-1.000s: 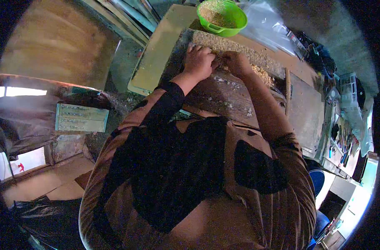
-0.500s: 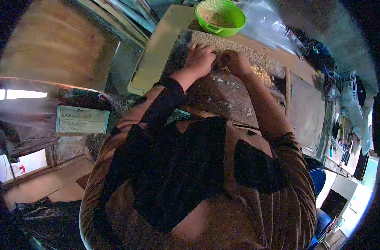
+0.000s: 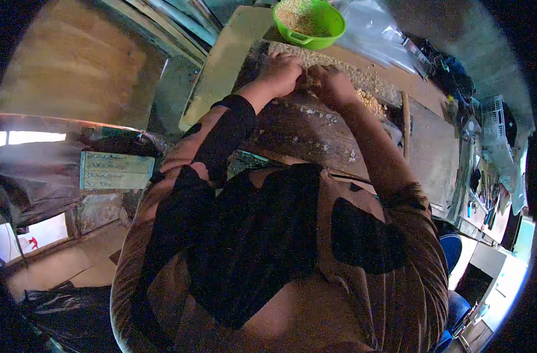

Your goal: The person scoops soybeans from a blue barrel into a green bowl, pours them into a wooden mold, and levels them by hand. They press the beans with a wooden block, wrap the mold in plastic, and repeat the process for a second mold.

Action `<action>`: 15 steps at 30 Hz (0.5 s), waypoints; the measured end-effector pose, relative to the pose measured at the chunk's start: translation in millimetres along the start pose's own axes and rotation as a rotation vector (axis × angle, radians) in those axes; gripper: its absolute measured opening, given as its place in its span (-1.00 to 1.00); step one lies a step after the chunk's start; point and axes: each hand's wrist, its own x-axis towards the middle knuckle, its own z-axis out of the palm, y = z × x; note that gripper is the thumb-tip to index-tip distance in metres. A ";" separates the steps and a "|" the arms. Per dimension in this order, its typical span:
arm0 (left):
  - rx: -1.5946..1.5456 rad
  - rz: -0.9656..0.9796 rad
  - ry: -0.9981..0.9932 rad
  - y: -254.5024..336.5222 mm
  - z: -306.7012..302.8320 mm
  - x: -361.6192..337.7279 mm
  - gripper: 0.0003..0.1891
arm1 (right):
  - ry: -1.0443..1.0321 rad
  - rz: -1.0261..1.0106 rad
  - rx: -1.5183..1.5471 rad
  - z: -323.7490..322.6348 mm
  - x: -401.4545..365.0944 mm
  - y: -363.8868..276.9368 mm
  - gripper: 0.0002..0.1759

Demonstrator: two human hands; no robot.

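Nearest is the person's brown-and-black garment (image 3: 251,235), both arms reaching forward from it over a dark board (image 3: 304,132) flecked with pale bits. Compared with a second ago, the left forearm has swung farther forward, its black cuff (image 3: 240,106) now higher in view, and the left hand (image 3: 280,75) sits a little farther out. The right hand (image 3: 333,85) has also edged forward slightly. The two stay just beside each other, a narrow gap between them.

The left hand is bent at the knuckles, fingers reaching toward the far side; the right is curled inward, almost a fist. Fingertips are hidden on both, so I cannot tell whether either pinches anything.

Just right of the right wrist lies a heap of yellowish pieces (image 3: 371,105). Beyond the hands, a band of pale pieces (image 3: 357,70) lies along the board's far side. Its long axis slants from upper left, past the left hand, down toward a wooden stick (image 3: 406,123) at right; neither end reads as a front. Farther still stands a green bowl (image 3: 310,41), partly filled with similar pale stuff, with clear plastic (image 3: 374,32) beside it.
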 end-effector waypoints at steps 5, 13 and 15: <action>-0.021 0.000 0.041 -8.2 10.2 2.3 -0.87 | -0.045 0.015 -0.068 14.1 6.8 6.3 -0.68; -0.207 0.007 0.183 -23.2 6.0 -8.9 -0.84 | -0.168 0.032 -0.164 45.5 20.7 27.8 -0.72; -0.248 0.042 0.256 -28.3 -0.1 -16.9 -0.84 | -0.162 0.089 -0.113 26.4 17.9 12.1 -0.74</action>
